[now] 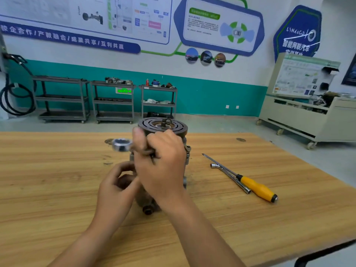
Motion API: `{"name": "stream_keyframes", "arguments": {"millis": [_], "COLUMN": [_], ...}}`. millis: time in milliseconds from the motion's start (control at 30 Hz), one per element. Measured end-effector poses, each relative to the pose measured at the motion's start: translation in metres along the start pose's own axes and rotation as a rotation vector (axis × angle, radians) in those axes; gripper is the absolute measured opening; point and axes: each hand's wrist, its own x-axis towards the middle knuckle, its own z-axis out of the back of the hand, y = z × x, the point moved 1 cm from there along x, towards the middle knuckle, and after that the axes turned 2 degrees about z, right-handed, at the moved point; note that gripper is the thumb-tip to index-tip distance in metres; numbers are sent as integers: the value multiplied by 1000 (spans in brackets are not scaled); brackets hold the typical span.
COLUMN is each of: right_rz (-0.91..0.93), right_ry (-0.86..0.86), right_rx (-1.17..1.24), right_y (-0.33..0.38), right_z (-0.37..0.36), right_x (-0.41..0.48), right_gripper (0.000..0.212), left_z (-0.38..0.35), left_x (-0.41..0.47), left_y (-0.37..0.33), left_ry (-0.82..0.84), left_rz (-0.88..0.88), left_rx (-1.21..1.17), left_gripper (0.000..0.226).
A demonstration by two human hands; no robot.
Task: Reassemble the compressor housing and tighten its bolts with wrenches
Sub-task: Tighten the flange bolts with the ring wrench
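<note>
The compressor (163, 126) stands mid-tabletop (57, 189), long axis upright, grooved pulley face up. In front of it the right hand (161, 162) grips a wrench (121, 145) lying crosswise, ring end pointing left. The left hand (115, 187) curls at its lower left side; whether it grips anything is unclear. A yellow-handled screwdriver (258, 187) lies to its right.
</note>
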Motion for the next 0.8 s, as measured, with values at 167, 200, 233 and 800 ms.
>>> {"name": "stream_keyframes", "arguments": {"millis": [167,200,233,800], "right_rz": [-76,-129,-197,-1130], "right_ry": [-415,-483,-528,-279], "right_rx": [576,713,839,1254], "right_y": [31,32,27,-112], "right_z": [82,90,100,105], "right_x": [27,36,46,68], "right_gripper": [44,48,53,68], "left_z": [3,4,4,6], "left_x": [0,0,0,2], "left_y": [3,7,5,9], "left_ry": [42,33,33,32], "left_rz": [35,36,41,52], "left_rx": [-67,-65,-61,-52], "left_gripper": [26,26,25,21]}}
